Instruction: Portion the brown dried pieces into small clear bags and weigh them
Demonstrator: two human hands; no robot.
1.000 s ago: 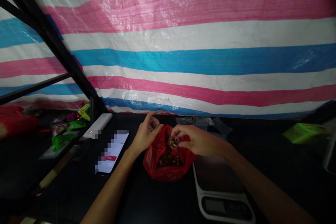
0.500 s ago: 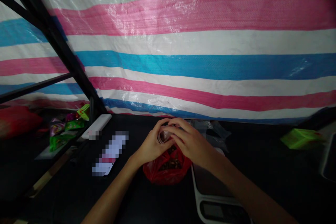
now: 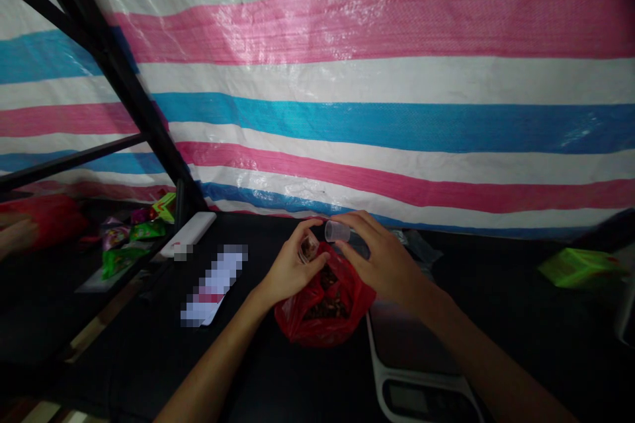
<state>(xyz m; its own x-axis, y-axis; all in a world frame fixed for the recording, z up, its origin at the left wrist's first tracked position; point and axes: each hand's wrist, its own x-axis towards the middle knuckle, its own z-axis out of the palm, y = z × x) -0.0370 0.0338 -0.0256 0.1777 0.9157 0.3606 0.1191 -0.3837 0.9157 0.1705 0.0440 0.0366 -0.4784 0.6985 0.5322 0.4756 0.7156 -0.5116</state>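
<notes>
My left hand (image 3: 292,264) is closed around a small clear plastic container (image 3: 308,248) with brown bits inside. Between the thumb and fingers of my right hand (image 3: 380,254) is a small clear plastic cup (image 3: 338,231), tipped on its side, its mouth facing left. The cup and the container are slightly apart. Both hands are over an open red plastic bag (image 3: 322,332) on the black table, which contains loose dark brown pieces. A flat digital scale (image 3: 411,347) lies under my right forearm, to the right of the bag.
Left of the bag lie a blurred-out phone-like object (image 3: 213,287) and a white oblong object (image 3: 191,234). Green and purple packets (image 3: 122,262) sit near the black metal frame (image 3: 133,109). Another person's hand (image 3: 17,232) touches a red bag (image 3: 57,221). A green object (image 3: 578,268) lies right.
My right hand has moved away from my left, and the clear cup in it now shows apart from the container. Another person's hand has come in at the left edge.
</notes>
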